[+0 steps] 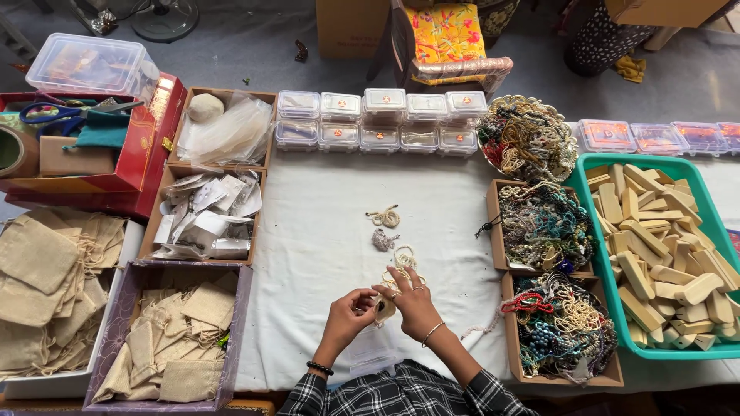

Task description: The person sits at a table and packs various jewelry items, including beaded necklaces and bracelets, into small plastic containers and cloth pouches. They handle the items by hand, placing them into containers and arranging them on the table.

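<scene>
My left hand (352,310) and my right hand (412,300) meet over the near middle of the white cloth (324,231). Together they pinch a small pale wooden piece (384,308) with a cream bead string (402,266) trailing from it toward the far side. Rings show on the right hand's fingers, a thin bangle on its wrist, a dark bead bracelet on the left wrist. Beyond the hands lie a small coiled bead bundle (385,218) and a grey beaded bundle (383,240). A clear plastic box (370,353) sits under my wrists.
Left: boxes of burlap pouches (173,339), (46,285), a box of small packets (206,216), a red box (142,150). Far side: a row of small clear containers (381,119). Right: a basket (528,139) and boxes of bead necklaces (543,227), (559,323), and a green tray (590,231) of wooden pieces.
</scene>
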